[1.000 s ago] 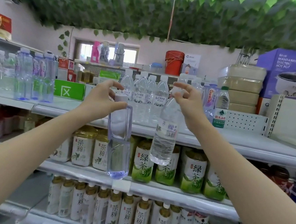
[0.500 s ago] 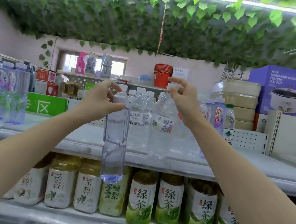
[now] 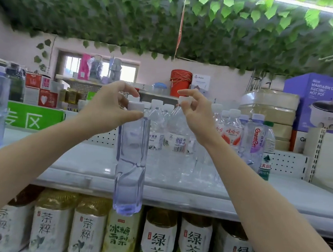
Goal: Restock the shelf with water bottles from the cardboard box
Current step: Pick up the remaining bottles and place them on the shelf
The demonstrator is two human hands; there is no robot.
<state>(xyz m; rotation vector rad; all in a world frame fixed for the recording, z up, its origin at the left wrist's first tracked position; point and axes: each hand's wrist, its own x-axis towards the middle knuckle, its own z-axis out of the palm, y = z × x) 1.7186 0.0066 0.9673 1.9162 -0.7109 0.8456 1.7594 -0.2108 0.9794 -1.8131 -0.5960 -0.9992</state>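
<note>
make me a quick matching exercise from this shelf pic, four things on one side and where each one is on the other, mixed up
Things
1 square bottle
2 barcode-label bottle
3 red bucket
4 hot pot box

Places
a purple, far right
b cap pinched by the right hand
c hanging from the left hand, in front of the shelf edge
d by the back wall, near the middle

Pairs: 1-c, 2-b, 3-d, 4-a

clear glossy plastic water bottles (image 3: 131, 163) — smooth matt white shelf (image 3: 87, 166) — paper-labelled tea bottles (image 3: 158, 242).
</note>
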